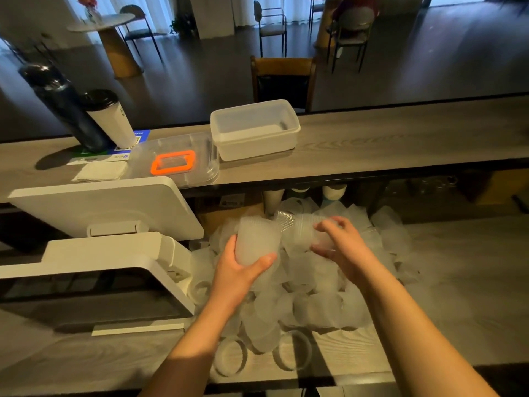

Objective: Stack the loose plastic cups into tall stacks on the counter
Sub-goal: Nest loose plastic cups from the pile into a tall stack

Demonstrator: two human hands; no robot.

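Right now we are mid-nesting, with both hands raised just above the pile of loose cups, the heap we use as our landmark on the lower counter. Our left hand is wrapped around a frosted cup, thumb on its near side, the cup roughly upright over the left part of the pile. Our right hand pinches a short nested stack that lies tilted on its side over the far part of the pile, its ribbed rims pointing toward the left hand's cup. The two held pieces sit very near each other; we cannot tell whether they already touch.

We judge the step in hand to be joining these two. The next move calls for lining the rims up on one axis, then sliding one into the other without crushing the thin walls. No tall stack stands by the pile yet, so most of the work seems ahead. Left of the pile sits a white register; beyond it, on the upper shelf, an empty white tub.
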